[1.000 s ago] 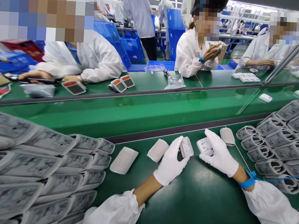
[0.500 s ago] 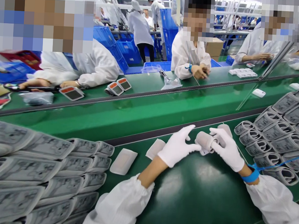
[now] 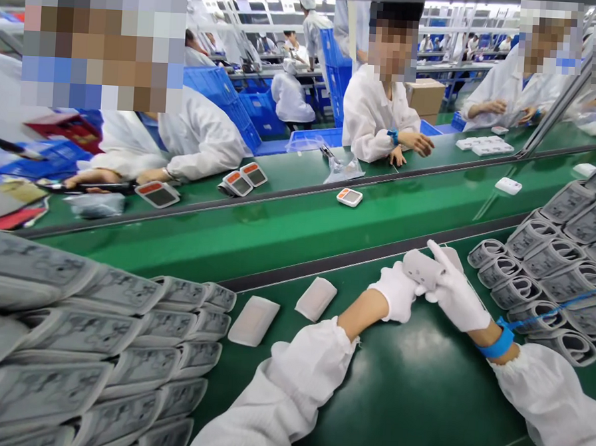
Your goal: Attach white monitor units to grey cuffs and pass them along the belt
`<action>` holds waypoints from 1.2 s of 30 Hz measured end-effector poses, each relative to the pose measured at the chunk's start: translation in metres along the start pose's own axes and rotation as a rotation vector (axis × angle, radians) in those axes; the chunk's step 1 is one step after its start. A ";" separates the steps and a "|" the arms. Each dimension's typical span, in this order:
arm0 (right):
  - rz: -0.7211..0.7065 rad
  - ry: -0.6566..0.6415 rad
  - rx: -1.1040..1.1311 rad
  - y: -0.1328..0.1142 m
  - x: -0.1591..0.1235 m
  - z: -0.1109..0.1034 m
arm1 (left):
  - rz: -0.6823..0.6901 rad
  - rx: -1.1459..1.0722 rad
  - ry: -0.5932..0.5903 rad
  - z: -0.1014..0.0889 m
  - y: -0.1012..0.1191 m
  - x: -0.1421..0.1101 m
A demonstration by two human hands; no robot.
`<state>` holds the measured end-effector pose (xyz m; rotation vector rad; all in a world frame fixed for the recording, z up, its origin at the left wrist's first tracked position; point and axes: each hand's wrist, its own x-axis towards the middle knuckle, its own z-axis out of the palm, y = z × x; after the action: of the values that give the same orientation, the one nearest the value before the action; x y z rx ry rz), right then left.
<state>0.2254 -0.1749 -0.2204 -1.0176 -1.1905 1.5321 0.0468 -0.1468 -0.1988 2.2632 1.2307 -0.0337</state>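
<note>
One rolled grey-white cuff (image 3: 422, 268), held just above the green bench (image 3: 393, 394), near the belt's dark edge and between two white gloves. Right hand (image 3: 457, 294): closed on the cuff's right end, index finger extended past it. Left hand (image 3: 394, 291): against the cuff's left end, fingers partly hidden; whether it gripped or merely steadied could not be told. Hazard, the piece itself: smooth glove fabric might have let the roll slip, or uneven pressure from the two hands might have sprung its coil open. Second cuff (image 3: 453, 258), lying just behind the right hand and partly covered by it: liable to be knocked toward the conveyor belt (image 3: 288, 229) by the extended finger. Blue wrist strap (image 3: 499, 343) with cord (image 3: 563, 309), the latter crossing in front of the right-hand cuff stack (image 3: 550, 269): a sharp pull could have snagged a roll and disordered the rows. Two flattened cuffs, a larger-looking one (image 3: 254, 321) and its neighbour (image 3: 316, 299), lying near the left sleeve (image 3: 294, 376): a backward sweep of that arm might have displaced them, or brushed the left-hand cuff stack (image 3: 82, 345).
</note>
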 end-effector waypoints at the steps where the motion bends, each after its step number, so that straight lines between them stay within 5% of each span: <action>1: 0.037 -0.046 0.032 0.000 0.000 0.000 | -0.026 0.024 -0.031 -0.002 0.000 -0.006; 7: 0.109 -0.286 0.106 -0.002 -0.002 0.005 | -0.051 0.209 -0.128 -0.010 -0.016 -0.042; 14: -0.185 -0.198 -0.316 0.010 -0.002 0.010 | -0.088 0.244 -0.048 -0.011 -0.037 -0.069; 21: -0.052 -0.290 -0.082 0.009 -0.003 0.012 | -0.188 0.166 -0.014 -0.008 -0.039 -0.067; 23: -0.054 -0.222 -0.077 0.015 -0.001 0.017 | -0.267 0.137 0.018 -0.003 -0.034 -0.064; 29: -0.144 0.344 -0.409 0.061 -0.008 0.062 | -0.370 -0.024 0.087 0.009 -0.024 -0.058; 36: -0.181 0.358 -0.327 0.073 -0.020 0.077 | -0.377 -0.496 0.193 0.019 -0.029 -0.067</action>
<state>0.1440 -0.2198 -0.2761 -1.2969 -1.2574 0.9819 -0.0104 -0.1952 -0.2093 1.6204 1.5521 0.3210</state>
